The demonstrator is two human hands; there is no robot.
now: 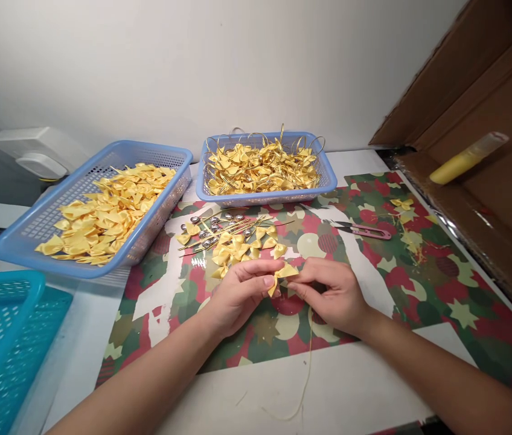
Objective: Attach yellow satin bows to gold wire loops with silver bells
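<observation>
My left hand [240, 293] and my right hand [331, 296] meet at the table's middle, both pinching one small yellow ribbon bow [283, 275] between their fingertips. A thin pale thread [307, 362] trails from the hands toward the near table edge. Just beyond the hands lies a loose pile of yellow bows with gold wires and silver bells [231, 238]. A blue basket [34, 232] at the left holds plain yellow bows. A second blue basket [326, 172] at the back holds bows with gold loops.
Pink thread snips [364, 231] lie right of the pile on the patterned paper [419, 284]. A teal basket [2, 338] sits at the near left. A brown cardboard box [486, 181] with a yellow tube [464, 158] stands at the right. A white wall is behind.
</observation>
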